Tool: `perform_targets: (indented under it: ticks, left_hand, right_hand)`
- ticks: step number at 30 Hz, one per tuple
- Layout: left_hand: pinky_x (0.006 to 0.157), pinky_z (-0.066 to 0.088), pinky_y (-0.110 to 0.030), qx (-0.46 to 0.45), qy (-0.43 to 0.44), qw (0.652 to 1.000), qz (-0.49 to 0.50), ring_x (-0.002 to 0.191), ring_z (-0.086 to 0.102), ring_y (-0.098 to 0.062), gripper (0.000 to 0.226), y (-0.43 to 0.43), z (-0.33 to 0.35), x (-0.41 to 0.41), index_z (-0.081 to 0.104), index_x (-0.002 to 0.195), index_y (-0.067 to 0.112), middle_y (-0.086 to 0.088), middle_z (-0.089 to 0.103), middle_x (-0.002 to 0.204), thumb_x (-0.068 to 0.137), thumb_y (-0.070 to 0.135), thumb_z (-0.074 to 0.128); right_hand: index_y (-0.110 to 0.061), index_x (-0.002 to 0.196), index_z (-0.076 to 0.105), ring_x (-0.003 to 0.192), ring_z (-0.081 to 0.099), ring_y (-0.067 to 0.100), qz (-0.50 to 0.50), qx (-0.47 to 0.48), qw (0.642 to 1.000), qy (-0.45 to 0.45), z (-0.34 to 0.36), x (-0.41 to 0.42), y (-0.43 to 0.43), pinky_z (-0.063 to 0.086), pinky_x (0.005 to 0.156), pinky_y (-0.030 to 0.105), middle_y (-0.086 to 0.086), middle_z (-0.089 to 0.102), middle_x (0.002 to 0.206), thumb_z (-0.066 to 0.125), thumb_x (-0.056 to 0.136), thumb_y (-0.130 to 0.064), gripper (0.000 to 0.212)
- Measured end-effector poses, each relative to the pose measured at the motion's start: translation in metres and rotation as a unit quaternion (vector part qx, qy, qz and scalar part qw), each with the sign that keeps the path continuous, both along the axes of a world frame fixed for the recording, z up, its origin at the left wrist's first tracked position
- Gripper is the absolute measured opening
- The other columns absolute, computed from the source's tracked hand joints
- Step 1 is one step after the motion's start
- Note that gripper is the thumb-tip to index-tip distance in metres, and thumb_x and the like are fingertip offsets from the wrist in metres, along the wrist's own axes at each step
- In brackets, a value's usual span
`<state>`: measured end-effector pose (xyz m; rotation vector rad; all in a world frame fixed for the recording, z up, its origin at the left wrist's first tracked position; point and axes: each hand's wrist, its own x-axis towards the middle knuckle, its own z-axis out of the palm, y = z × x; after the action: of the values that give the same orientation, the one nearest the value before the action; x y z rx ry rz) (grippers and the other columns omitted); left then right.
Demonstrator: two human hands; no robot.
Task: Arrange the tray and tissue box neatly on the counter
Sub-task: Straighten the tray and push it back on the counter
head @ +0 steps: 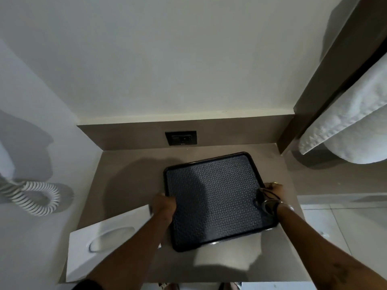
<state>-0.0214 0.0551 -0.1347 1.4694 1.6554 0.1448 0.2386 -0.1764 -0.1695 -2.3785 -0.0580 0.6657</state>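
A black square tray (pixel 215 197) with a patterned dark mat inside lies on the brown counter (pixel 129 174), turned slightly askew. My left hand (pixel 162 204) grips the tray's left rim, and my right hand (pixel 272 192), with bracelets at the wrist, grips its right rim. A white tissue box (pixel 104 239) with an oval slot lies flat at the counter's front left corner, partly under my left forearm and close to the tray's left side.
A dark wall socket (pixel 181 138) sits in the brown backsplash behind the tray. A white coiled cord (pixel 35 197) hangs on the left wall. White towels (pixel 356 114) hang at the right. A white paper (pixel 226 258) lies by the front edge.
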Motion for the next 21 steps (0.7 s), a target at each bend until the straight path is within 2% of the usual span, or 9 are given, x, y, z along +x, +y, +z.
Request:
perform_targets:
  ticks: [3,6,8,10,13,15,17,19,21]
  left_hand:
    - [0.091,0.053,-0.041,-0.005,0.025,0.998,-0.049,0.104,0.063,-0.037,0.026,0.013,0.005,0.005,0.066,0.107,-0.004,-0.023,0.066,0.117,0.09,0.011,0.055]
    - [0.094,0.051,-0.037,-0.007,0.03,0.997,-0.064,0.109,0.062,-0.037,0.031,0.013,0.004,0.006,0.065,0.116,-0.002,-0.02,0.065,0.123,0.091,0.011,0.053]
    - [0.098,0.05,-0.038,-0.008,0.031,0.997,-0.067,0.111,0.061,-0.037,0.031,0.012,0.003,0.007,0.064,0.118,-0.002,-0.02,0.064,0.125,0.092,0.009,0.051]
    - [0.099,0.047,-0.038,0.002,0.047,0.996,-0.069,0.116,0.057,-0.038,0.033,0.01,0.004,0.007,0.06,0.122,-0.003,-0.021,0.06,0.129,0.093,0.011,0.052]
    - [0.106,0.042,-0.045,0.085,0.105,0.986,-0.097,0.121,0.05,-0.04,0.043,0.002,0.012,0.008,0.052,0.125,-0.004,-0.026,0.053,0.133,0.089,0.02,0.057]
    - [0.105,0.038,-0.046,0.201,0.095,0.963,-0.151,0.121,0.049,-0.041,0.048,-0.013,0.016,0.005,0.049,0.128,-0.003,-0.026,0.051,0.132,0.089,0.025,0.058]
    - [0.113,0.029,-0.046,0.294,0.065,0.919,-0.254,0.135,0.039,-0.039,0.063,-0.045,0.016,-0.008,0.039,0.143,0.001,-0.023,0.039,0.148,0.092,0.036,0.054]
    - [0.12,0.01,-0.042,0.322,0.031,0.874,-0.362,0.149,0.017,-0.029,0.075,-0.085,0.008,-0.029,0.024,0.152,0.009,-0.014,0.016,0.162,0.093,0.049,0.045]
    - [0.119,0.01,-0.044,0.321,0.018,0.831,-0.455,0.15,0.013,-0.026,0.08,-0.115,-0.011,-0.055,0.025,0.152,0.01,-0.012,0.013,0.162,0.09,0.056,0.044]
  right_hand:
    - [-0.007,0.071,0.072,0.071,0.062,0.025,-0.017,0.001,1.0,0.003,-0.013,-0.017,-0.011,0.037,0.058,0.025,0.01,0.068,0.072,0.074,0.079,-0.012,0.009]
    - [-0.007,0.083,0.073,0.084,0.068,0.033,-0.028,0.012,0.999,0.012,-0.021,-0.02,-0.016,0.047,0.073,0.029,0.013,0.071,0.084,0.073,0.082,-0.011,0.004]
    - [-0.007,0.092,0.074,0.089,0.067,0.035,-0.028,0.008,1.0,0.006,-0.019,-0.021,-0.017,0.052,0.081,0.036,0.017,0.073,0.093,0.072,0.085,-0.012,0.008]
    - [-0.004,0.095,0.074,0.09,0.066,0.035,0.004,-0.006,1.0,-0.007,-0.009,-0.026,-0.016,0.051,0.081,0.036,0.019,0.072,0.097,0.069,0.089,-0.015,0.014]
    - [-0.005,0.095,0.069,0.097,0.059,0.036,0.048,-0.067,0.993,-0.081,0.015,-0.044,-0.014,0.047,0.083,0.04,0.022,0.066,0.107,0.064,0.092,-0.037,0.033]
    - [-0.007,0.117,0.061,0.111,0.051,0.038,0.082,-0.115,0.977,-0.159,0.024,-0.068,-0.017,0.042,0.092,0.047,0.022,0.057,0.124,0.057,0.092,-0.051,0.051]
    - [-0.005,0.14,0.046,0.128,0.044,0.039,0.167,-0.104,0.948,-0.251,0.023,-0.1,-0.022,0.035,0.103,0.054,0.022,0.046,0.144,0.051,0.092,-0.056,0.07]
    - [-0.008,0.149,0.036,0.141,0.034,0.034,0.285,-0.078,0.902,-0.314,0.015,-0.139,-0.031,0.025,0.111,0.057,0.017,0.033,0.156,0.045,0.09,-0.059,0.078]
    - [-0.011,0.15,0.037,0.145,0.03,0.033,0.368,-0.069,0.864,-0.336,-0.001,-0.174,-0.042,0.023,0.112,0.059,0.014,0.028,0.159,0.04,0.089,-0.064,0.081]
